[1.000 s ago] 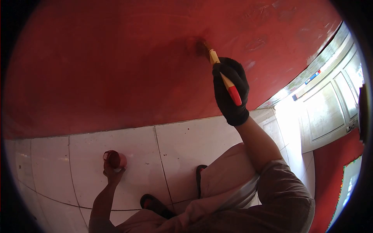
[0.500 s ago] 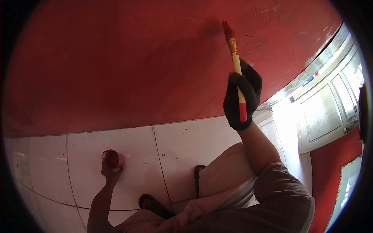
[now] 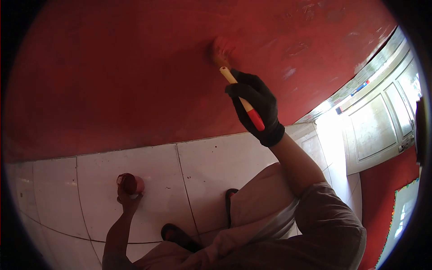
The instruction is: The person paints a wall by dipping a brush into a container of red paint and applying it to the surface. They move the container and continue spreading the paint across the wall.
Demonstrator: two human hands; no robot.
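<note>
My right hand (image 3: 258, 108), in a black glove, grips a paintbrush (image 3: 232, 80) with a pale handle and a red end. The brush tip is up at the red wall (image 3: 135, 90); its bristles are blurred and appear to be against the surface. Lower on the left, the fingers of my left hand (image 3: 129, 201) are wrapped round a small pinkish paint container (image 3: 139, 185). Dark red paint shows inside it, and it is held above the white tiles.
White floor tiles (image 3: 153, 164) run along the foot of the wall. My sandals (image 3: 180, 237) rest on them. To the right are a pale panelled door (image 3: 371, 128) and a bright opening. Scuffed, lighter patches mark the wall at upper right.
My right hand has moved left, and the paintbrush now tilts to the left with its tip at the wall. My left hand and the paint container have hardly moved.
</note>
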